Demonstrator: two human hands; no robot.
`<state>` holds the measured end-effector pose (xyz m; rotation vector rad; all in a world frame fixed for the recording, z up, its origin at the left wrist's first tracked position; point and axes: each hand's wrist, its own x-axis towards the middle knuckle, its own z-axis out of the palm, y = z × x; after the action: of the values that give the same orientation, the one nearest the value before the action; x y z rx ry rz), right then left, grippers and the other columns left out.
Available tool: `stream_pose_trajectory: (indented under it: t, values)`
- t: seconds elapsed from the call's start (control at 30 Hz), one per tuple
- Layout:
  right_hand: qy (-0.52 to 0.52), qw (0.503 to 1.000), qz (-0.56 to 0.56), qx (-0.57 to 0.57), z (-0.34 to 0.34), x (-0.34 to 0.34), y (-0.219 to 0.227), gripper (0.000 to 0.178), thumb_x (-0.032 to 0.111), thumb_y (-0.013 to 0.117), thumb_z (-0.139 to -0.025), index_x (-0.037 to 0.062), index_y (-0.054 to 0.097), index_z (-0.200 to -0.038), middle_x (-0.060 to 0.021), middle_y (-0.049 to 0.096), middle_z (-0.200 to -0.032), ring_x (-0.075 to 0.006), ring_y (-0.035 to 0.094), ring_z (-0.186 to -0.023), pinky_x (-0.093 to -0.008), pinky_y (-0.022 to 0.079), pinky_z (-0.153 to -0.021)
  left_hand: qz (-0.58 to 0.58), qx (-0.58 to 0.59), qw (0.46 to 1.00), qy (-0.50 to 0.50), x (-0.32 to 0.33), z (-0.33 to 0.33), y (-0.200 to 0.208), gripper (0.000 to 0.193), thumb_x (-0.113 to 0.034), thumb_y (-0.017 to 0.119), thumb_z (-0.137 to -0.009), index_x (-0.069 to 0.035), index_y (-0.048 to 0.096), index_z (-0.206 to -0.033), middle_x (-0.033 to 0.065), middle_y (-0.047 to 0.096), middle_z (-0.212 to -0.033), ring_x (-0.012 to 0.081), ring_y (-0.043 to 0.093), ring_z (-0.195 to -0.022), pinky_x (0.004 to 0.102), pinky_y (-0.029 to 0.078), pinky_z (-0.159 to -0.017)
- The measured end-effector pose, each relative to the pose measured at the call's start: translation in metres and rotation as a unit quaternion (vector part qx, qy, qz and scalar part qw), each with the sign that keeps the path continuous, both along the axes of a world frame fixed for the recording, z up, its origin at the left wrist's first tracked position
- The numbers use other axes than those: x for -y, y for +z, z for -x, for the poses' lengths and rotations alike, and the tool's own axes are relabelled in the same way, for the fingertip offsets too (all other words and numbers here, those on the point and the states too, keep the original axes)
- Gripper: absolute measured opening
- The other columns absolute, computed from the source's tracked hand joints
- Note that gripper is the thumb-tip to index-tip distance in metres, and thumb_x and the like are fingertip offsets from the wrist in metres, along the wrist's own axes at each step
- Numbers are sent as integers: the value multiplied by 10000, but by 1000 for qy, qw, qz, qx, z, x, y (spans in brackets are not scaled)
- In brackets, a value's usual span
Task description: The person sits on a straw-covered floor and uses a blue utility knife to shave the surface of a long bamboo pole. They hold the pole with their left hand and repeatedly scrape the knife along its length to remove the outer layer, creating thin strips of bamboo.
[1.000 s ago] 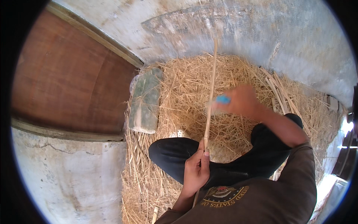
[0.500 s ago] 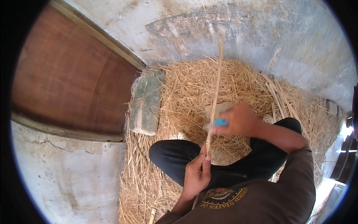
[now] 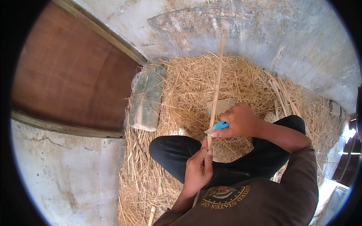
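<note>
A long, thin strip of pale wood or bamboo runs from my lap up toward the far wall. My left hand is closed around its lower part, thumb along the strip. Closed on the blue handle of a knife is my right hand. The knife's short blade lies against the strip, just above my left hand. My right thumb is down beside the strip near the blade. The strip's lower end passes under my left forearm.
Straw-like shavings cover the floor around my crossed legs. A greenish stone block lies at the left, beside a brown wooden panel. Several split strips lie at the right. A flat block sits behind my right hand.
My right hand with the knife has come slightly down the strip toward my left hand, and its motion blur is gone. The strip's far end has shifted slightly left.
</note>
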<state>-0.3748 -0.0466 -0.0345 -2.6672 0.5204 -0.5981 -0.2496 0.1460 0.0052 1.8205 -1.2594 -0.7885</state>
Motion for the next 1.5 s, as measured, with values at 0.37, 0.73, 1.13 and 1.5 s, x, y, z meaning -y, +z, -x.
stream_pose_trajectory:
  t: [0.37, 0.73, 1.13, 1.5]
  values:
    - [-228, 969, -73, -64, 6, 86, -7, 632, 718, 616, -742, 99, 652, -618, -63, 494, -461, -234, 538, -414, -379, 415, -435, 9, -89, 996, 5, -15, 11, -4, 348, -63, 507, -972, 57, 519, -1298, 90, 494, -649, 74, 458, -620, 246, 427, -587]
    - [-90, 995, 8, 33, -6, 41, -9, 716, 778, 564, -736, 97, 583, -518, -50, 467, -410, -214, 494, -359, -361, 362, -375, 1, -77, 997, 23, -12, -1, -7, 405, -115, 459, -1010, 17, 447, -1393, -66, 431, -695, 14, 377, -618, 174, 320, -548]
    - [-222, 973, 65, 23, 5, 98, -11, 668, 726, 561, -792, 108, 557, -537, -35, 418, -415, -188, 446, -358, -353, 355, -380, 2, -142, 990, -4, -29, 4, -2, 412, -137, 455, -1015, 37, 441, -1388, -82, 401, -663, 0, 356, -605, 162, 294, -537]
    - [-298, 952, 46, -42, 27, 164, 0, 731, 765, 445, -826, 81, 651, -665, -44, 523, -477, -212, 552, -465, -363, 449, -471, -14, -157, 987, -22, -66, 4, 5, 396, -133, 466, -1008, 64, 470, -1351, -61, 435, -637, 1, 388, -592, 171, 343, -572]
